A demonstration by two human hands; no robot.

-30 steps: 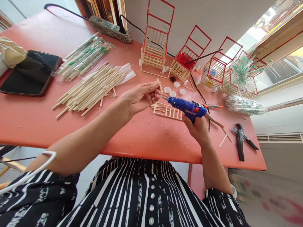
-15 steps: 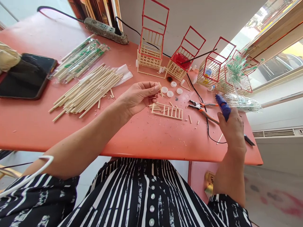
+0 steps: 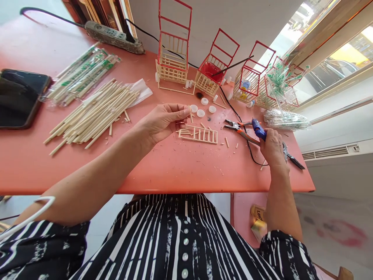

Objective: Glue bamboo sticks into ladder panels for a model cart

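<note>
My left hand [image 3: 167,121] pinches a short wooden stick [image 3: 191,114] between thumb and index finger, above the table. Just below it lies a small ladder-like stick frame [image 3: 206,135], with short cut sticks at its left end. My right hand [image 3: 273,147] is wrapped round a blue glue gun [image 3: 258,129], whose nozzle points up and to the left. Pliers with orange and black handles [image 3: 243,133] lie left of the glue gun. White plastic caps [image 3: 200,113] sit behind the ladder frame.
Long sticks [image 3: 96,112], wrapped chopsticks [image 3: 83,77] and a phone [image 3: 23,97] lie at left. A power strip [image 3: 115,37] is at the back. Red-trimmed stick carts [image 3: 173,74] stand along the wall; one holds a red bowl [image 3: 210,70]. A black cable [image 3: 247,146] crosses the right side.
The whole view has shifted, so the table items appear further left. My right hand has brought the glue gun slightly nearer the pliers. My left hand still pinches the stick.
</note>
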